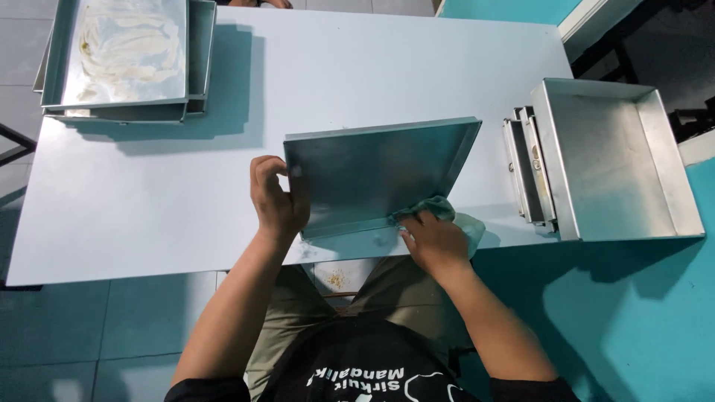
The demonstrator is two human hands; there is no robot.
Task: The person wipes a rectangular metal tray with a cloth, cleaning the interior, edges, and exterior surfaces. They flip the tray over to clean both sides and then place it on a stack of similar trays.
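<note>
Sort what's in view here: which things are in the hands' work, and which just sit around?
In hand:
- tilted metal tray, held at its edge by the left hand
- greenish cloth, pressed to the tray by the right hand

Lying about:
- smeared tray stack, far left
- empty tray stack, right
- white table

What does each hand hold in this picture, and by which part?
The left hand grips the tilted metal tray by its left edge. The right hand presses a greenish cloth against the tray's lower right corner.
</note>
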